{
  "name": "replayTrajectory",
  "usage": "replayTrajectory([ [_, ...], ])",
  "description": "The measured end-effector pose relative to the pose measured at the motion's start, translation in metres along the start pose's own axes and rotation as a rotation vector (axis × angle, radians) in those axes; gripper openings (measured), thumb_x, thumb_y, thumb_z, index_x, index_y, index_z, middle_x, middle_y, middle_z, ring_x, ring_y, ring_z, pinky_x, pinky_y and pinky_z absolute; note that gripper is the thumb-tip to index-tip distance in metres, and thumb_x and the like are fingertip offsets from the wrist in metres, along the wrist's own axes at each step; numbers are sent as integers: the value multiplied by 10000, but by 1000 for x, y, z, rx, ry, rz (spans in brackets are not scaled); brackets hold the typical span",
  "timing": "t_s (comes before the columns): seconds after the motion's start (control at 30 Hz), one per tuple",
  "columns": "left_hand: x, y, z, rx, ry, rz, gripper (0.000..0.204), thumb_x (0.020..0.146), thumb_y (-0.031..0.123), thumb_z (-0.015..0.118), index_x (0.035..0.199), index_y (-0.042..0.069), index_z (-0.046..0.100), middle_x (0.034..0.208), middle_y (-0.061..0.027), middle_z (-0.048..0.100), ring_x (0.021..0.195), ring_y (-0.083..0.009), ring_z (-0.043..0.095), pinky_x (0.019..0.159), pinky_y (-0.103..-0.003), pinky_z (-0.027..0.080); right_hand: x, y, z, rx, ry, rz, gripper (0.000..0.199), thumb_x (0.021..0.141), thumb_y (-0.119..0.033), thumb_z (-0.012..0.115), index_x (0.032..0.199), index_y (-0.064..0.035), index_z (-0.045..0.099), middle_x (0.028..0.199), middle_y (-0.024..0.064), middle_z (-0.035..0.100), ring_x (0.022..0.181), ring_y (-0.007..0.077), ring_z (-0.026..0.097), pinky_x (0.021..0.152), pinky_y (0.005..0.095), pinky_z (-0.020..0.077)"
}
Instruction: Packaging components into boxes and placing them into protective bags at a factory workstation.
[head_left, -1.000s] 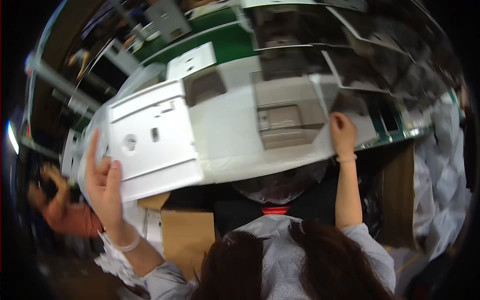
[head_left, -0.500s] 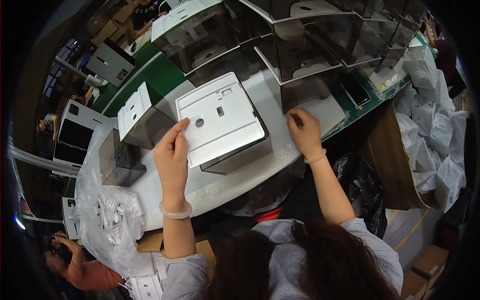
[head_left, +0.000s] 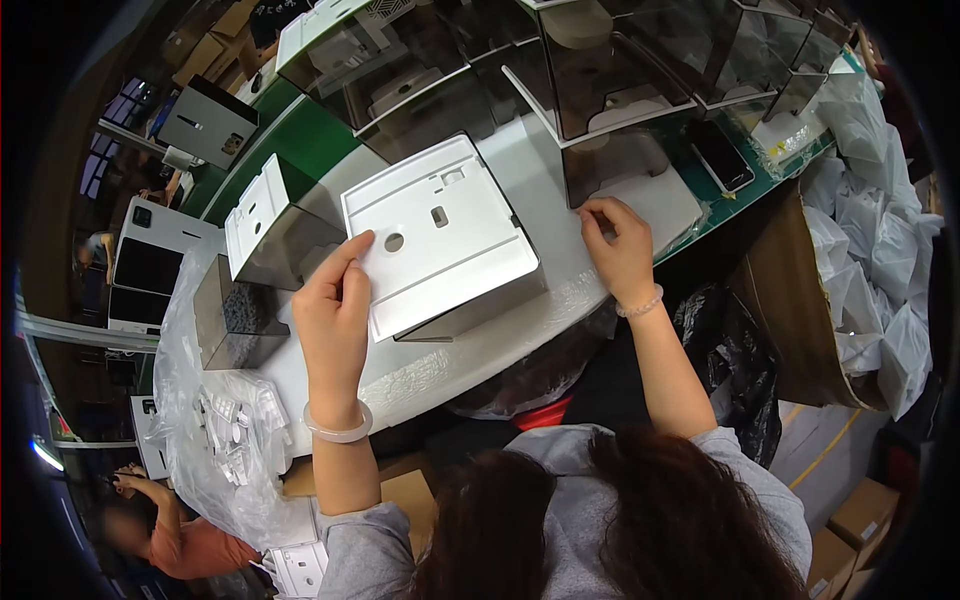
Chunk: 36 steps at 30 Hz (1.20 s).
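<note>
A box with a white panel point(head_left: 415, 275) on top and smoky see-through walls sits on the white padded table in front of me. The panel has a round hole and small rectangular openings. My left hand point(head_left: 332, 325) grips the panel's left edge, its index finger lying on the rim near the round hole. Away to the right, my right hand point(head_left: 622, 250) is closed in a pinch beside the lower corner of a stacked smoky box point(head_left: 610, 165). Whatever its fingers hold, if anything, is too small to make out. The right hand does not touch the white panel.
More smoky boxes point(head_left: 420, 95) are stacked along the far side. Two others point(head_left: 240, 310) stand at left, near a plastic bag point(head_left: 225, 430) of small white parts. A phone point(head_left: 720, 155) lies at right, before a carton point(head_left: 800, 280) of white-wrapped items. A person point(head_left: 190, 530) sits lower left.
The whole view has shifted slightly. My left hand stays on the panel's edge, and my right hand keeps its pinch beside the stacked box.
</note>
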<state>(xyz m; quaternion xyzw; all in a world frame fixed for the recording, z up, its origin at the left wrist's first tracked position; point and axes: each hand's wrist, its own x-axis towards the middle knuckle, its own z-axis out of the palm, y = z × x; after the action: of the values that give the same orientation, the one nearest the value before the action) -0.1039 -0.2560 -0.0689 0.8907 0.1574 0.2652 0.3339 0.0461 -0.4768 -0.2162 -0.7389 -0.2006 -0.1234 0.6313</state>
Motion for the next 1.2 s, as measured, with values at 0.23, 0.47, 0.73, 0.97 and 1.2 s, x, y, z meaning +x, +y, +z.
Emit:
replayTrajectory([
  [0.23, -8, 1, -5, 87, 8, 57, 288, 835, 1, 506, 1059, 0, 687, 572, -9, 471, 517, -40, 378, 481, -218, 323, -6, -7, -2, -1, -11, -2, 87, 821, 6, 591, 899, 22, 625, 829, 90, 645, 726, 157, 614, 690, 245, 482],
  [0.47, 6, 3, -21, 330, -102, 371, 206, 802, -8, 569, 966, 3, 694, 603, -77, 499, 497, -131, 449, 476, -262, 359, -9, -8, -2, -10, -4, 2, 85, 825, 7, 592, 900, 24, 628, 805, 78, 640, 705, 136, 606, 676, 238, 478],
  [0.73, 42, 41, 11, 418, -649, 823, 489, 910, 406, 486, 1352, 198, 502, 1518, -122, 271, 1398, -375, 214, 1123, -505, 160, -8, -2, -5, -1, 26, 9, 71, 847, -6, 596, 900, 34, 620, 755, 62, 619, 657, 107, 577, 622, 233, 459],
  [0.97, 57, 8, 37, 218, -653, 748, 484, 961, 440, 402, 1374, 199, 476, 1537, -120, 222, 1423, -382, 119, 1132, -515, 127, -5, 15, -7, -2, -11, -45, 72, 861, -14, 586, 908, 34, 613, 750, 53, 608, 652, 102, 563, 616, 230, 451],
  [1.2, 128, -19, 65, 281, -663, 283, 401, 969, 284, 442, 1295, 63, 520, 1206, -175, 598, 1114, -338, 554, 964, -372, 421, 0, 54, -9, 31, 39, 42, 91, 890, -37, 573, 935, 35, 605, 748, 18, 591, 649, 83, 548, 599, 211, 435],
])
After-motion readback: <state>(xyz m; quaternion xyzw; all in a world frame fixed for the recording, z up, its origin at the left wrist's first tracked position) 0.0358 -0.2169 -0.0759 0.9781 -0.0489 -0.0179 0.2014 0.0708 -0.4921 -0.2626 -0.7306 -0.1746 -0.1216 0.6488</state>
